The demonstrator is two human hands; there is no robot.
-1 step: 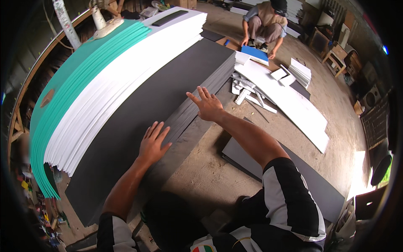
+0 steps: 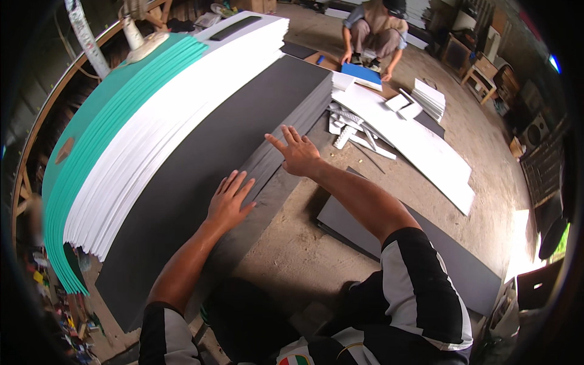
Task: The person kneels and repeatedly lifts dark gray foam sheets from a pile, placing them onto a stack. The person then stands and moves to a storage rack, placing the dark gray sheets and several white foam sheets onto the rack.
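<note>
Both my hands are spread at the near long edge of a tall stack of dark grey foam-like sheets (image 2: 201, 158). My left hand (image 2: 229, 201) has its fingers apart over the lower part of that edge. Farther along it, my right hand (image 2: 295, 152) is likewise open, fingers pointing toward the stack. Neither hand grips anything; whether the palms press on the sheet edges I cannot tell. Behind the grey stack lie white sheets (image 2: 176, 115), and beyond these green sheets (image 2: 115, 106), their layered edges curving in the view.
A person (image 2: 374, 36) squats at the far side, hands on a blue sheet (image 2: 362, 75). Long white panels (image 2: 413, 143) and white offcuts (image 2: 345, 135) lie on the floor to the right. A grey panel (image 2: 359, 225) lies beside my right arm. A dark strip (image 2: 236, 28) rests on the white stack.
The view has shifted slightly, so the stacks sit a little more to the left. My left hand has moved slightly up and right, closer to my right hand. Both stay open.
</note>
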